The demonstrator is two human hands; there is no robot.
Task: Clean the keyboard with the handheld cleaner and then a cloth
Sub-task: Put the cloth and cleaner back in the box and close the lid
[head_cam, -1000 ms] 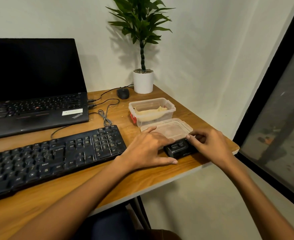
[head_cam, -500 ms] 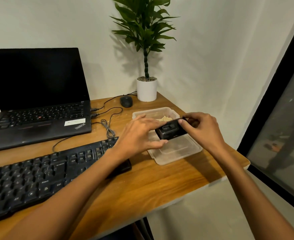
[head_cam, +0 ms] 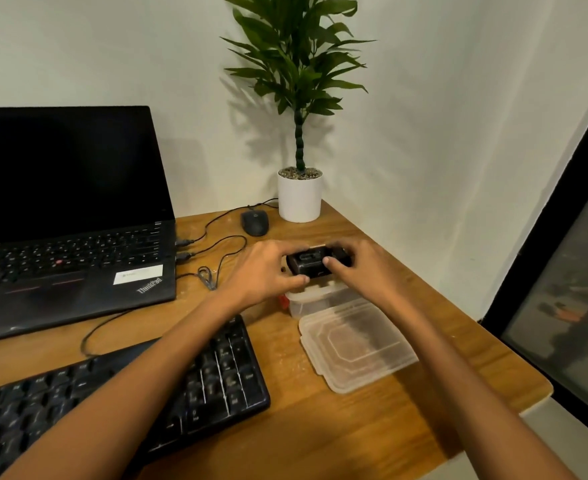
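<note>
Both hands hold a small black handheld cleaner (head_cam: 311, 263) in the air above a clear plastic box (head_cam: 308, 301). My left hand (head_cam: 263, 271) grips its left end, thumb underneath. My right hand (head_cam: 358, 266) grips its right end, thumb on the front face. The black keyboard (head_cam: 213, 379) lies at the lower left on the wooden desk (head_cam: 320, 434), partly hidden by my left forearm. The cloth seen earlier inside the box is hidden behind my hands.
The box's clear lid (head_cam: 356, 346) lies flat next to the keyboard. An open black laptop (head_cam: 67, 216) stands at the left with cables (head_cam: 216, 251) running from it. A black mouse (head_cam: 255, 222) and a white potted plant (head_cam: 299, 197) stand by the wall. The desk edge runs along the right.
The cleaner came up off the desk in both hands and moved back over the plastic box. The camera view has tilted and shifted with it.
</note>
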